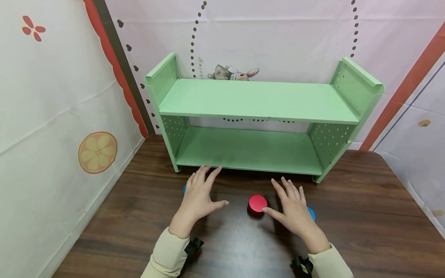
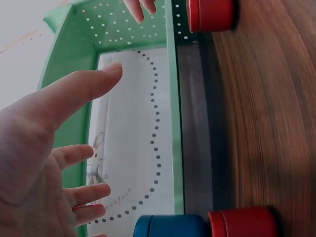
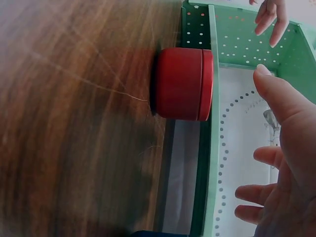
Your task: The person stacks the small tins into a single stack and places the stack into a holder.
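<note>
"How's the light?"
"Head view's bright: pale glare on the tabletop (image 1: pixel 240 247), dark shadow beside my right hand (image 1: pixel 291 210)."
"Wrist views?"
"Dimmer; in the right one, the tabletop's perhaps out of focus."

Left hand (image 1: pixel 196 197) splayed, aimed 1 o'clock, thumb (image 1: pixel 219 205) toward 3; right hand (image 1: pixel 293 208) splayed too, aimed 11, thumb (image 1: pixel 274 214) toward 10

i see a red tin (image 1: pixel 257 203) upright. leftward, a blue tin (image 2: pixel 170 227) tops another red tin (image 2: pixel 245 223). rightward, a second blue tin (image 1: pixel 311 214) is mostly hidden.
</note>
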`<action>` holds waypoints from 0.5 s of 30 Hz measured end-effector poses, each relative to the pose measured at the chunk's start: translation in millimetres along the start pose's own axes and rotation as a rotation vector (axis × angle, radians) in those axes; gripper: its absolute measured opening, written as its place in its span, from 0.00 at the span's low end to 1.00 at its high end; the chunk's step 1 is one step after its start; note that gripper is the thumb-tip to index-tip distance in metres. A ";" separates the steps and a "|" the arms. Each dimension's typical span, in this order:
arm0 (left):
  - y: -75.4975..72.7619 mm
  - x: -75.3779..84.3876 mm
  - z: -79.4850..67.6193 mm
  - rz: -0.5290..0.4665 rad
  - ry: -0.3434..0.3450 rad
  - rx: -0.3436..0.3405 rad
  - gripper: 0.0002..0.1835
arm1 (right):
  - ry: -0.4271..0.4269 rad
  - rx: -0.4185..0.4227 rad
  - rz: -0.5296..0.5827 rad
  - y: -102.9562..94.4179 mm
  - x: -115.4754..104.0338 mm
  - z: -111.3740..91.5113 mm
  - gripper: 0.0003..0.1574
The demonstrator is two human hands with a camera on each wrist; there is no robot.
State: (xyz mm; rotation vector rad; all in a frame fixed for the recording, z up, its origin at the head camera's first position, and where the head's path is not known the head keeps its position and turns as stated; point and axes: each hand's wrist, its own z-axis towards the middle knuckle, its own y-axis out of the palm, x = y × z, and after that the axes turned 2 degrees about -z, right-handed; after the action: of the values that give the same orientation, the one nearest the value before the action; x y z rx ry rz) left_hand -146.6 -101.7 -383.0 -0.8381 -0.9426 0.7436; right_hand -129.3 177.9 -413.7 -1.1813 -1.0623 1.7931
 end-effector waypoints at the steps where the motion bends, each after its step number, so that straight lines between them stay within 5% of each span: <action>1: -0.7 -1.3 -0.2 -0.002 0.000 0.003 0.51 | 0.002 0.002 0.002 0.3 0.5 -0.1 0.53; 15: -5.4 -20.1 -11.8 -0.023 -0.128 0.034 0.50 | 0.037 0.007 0.012 0.1 9.0 -7.3 0.54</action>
State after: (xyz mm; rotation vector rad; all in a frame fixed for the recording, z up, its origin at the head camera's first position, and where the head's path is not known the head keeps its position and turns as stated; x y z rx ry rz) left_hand -143.0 -124.3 -389.9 -0.7555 -1.0491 0.7981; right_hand -125.2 187.6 -418.7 -1.2147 -1.0287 1.7762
